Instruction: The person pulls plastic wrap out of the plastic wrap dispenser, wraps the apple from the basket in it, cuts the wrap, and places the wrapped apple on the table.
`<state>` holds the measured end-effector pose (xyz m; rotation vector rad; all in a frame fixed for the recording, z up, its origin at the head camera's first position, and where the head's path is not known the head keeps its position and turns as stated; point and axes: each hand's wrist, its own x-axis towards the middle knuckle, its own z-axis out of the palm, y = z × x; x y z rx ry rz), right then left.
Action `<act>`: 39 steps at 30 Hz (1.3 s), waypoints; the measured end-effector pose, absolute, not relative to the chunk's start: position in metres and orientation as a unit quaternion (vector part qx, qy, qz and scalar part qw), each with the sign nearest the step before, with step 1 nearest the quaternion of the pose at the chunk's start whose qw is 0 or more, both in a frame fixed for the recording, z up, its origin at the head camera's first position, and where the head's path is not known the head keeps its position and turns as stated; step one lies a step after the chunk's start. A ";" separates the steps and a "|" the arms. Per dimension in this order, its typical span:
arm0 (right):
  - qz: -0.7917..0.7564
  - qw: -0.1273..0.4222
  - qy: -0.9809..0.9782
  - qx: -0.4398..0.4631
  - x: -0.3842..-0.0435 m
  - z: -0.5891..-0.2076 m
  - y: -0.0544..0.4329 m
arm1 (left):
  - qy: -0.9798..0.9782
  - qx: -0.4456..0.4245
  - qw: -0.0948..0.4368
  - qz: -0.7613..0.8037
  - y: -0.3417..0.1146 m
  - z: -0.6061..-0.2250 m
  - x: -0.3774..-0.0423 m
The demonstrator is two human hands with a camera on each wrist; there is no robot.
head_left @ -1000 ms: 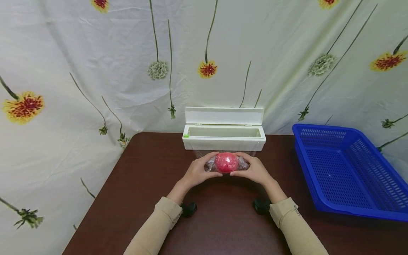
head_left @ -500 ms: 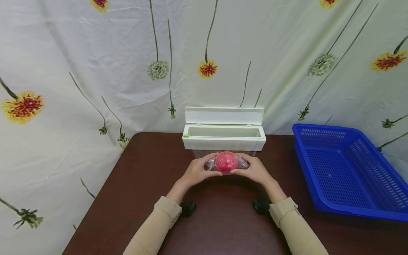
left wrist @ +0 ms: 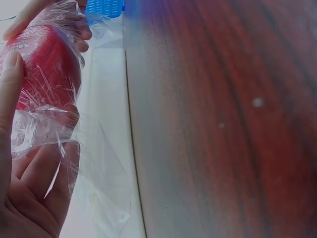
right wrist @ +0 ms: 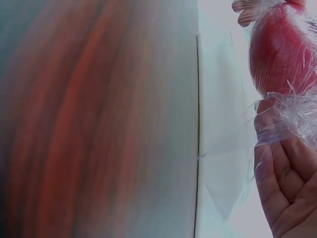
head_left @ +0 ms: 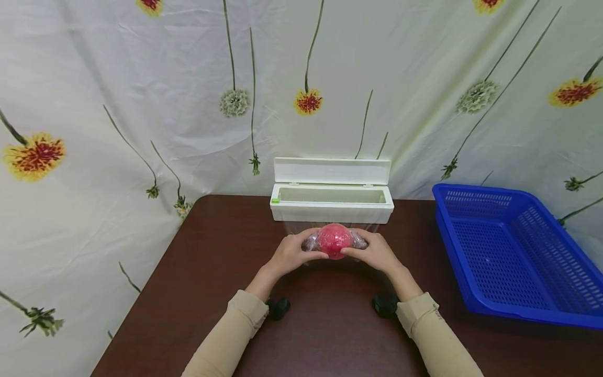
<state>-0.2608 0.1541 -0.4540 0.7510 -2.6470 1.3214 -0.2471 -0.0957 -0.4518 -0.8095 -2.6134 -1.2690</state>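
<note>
A round red thing [head_left: 335, 241], smooth and fruit-like, is wrapped in clear cling film with bunched ends at both sides. My left hand [head_left: 293, 252] holds its left end, thumb on the near side and fingers behind. At the opposite end my right hand [head_left: 375, 252] grips it likewise, the thumb tip on the red surface. In the left wrist view, crumpled cling film [left wrist: 37, 130] lies between thumb and fingers. Loose film trails from the bundle toward a long white dispenser box [head_left: 332, 213] just beyond, its lid raised.
A blue perforated plastic basket [head_left: 454, 251] stands on the right of the dark brown table [head_left: 212, 293]. Behind the table hangs a white flowered cloth [head_left: 179, 68]. Dark wrist devices sit under both cuffs.
The red thing has rolled slightly between the hands and sits a touch nearer to me. My right thumb has shifted up onto its front. Arms, box and basket stay put.
</note>
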 end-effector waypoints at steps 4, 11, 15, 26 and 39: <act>0.440 0.040 -0.865 0.239 -0.260 -0.454 0.153 | -0.867 -0.266 0.063 -0.416 -0.096 -0.452 -0.247; 0.428 0.063 -0.868 0.244 -0.260 -0.455 0.152 | -0.872 -0.268 0.079 -0.402 -0.095 -0.453 -0.249; 0.431 0.068 -0.865 0.247 -0.260 -0.456 0.152 | -0.877 -0.262 0.076 -0.396 -0.094 -0.454 -0.252; 0.416 0.075 -0.870 0.255 -0.261 -0.463 0.152 | -0.881 -0.243 0.048 -0.402 -0.093 -0.453 -0.257; 0.398 0.124 -0.868 0.269 -0.266 -0.462 0.150 | -0.872 -0.215 0.049 -0.437 -0.090 -0.454 -0.256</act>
